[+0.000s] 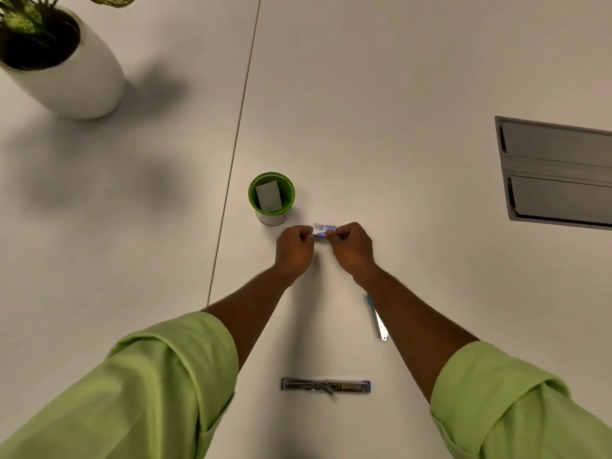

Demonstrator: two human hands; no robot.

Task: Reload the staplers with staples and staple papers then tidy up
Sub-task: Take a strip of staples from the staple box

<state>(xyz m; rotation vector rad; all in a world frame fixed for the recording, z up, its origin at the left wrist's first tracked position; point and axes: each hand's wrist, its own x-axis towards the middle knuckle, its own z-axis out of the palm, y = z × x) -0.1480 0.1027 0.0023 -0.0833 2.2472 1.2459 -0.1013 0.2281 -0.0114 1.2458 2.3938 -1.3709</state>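
- Pale desk [397, 94] fills the view, with a thin seam running down it left of both hands.
- Far up and to the left of the hands stands a white planter [76, 81] with a green plant in dark soil.
- Just up and left of the left hand stands a green cup [272, 197] holding a grey card-like piece.
- Left hand [294, 250]: its grip is closed, fingers curled, pinching the left end of a small blue-and-white staple box [323, 230].
- Right hand [351, 248]: its grip is likewise curled tight, pinching the right end of the same box, which is held between the two hands just beside the cup.
- Below the hands, toward the person, an opened stapler [325, 386] with purple ends lies flat on the desk.
- Beside the right forearm lies a second stapler [377, 318], blue and silver, partly hidden by the arm.
- Far right of the grip, a grey recessed panel [559, 173] sits in the desk.
- Green sleeves [159, 385] are rolled up on both arms.
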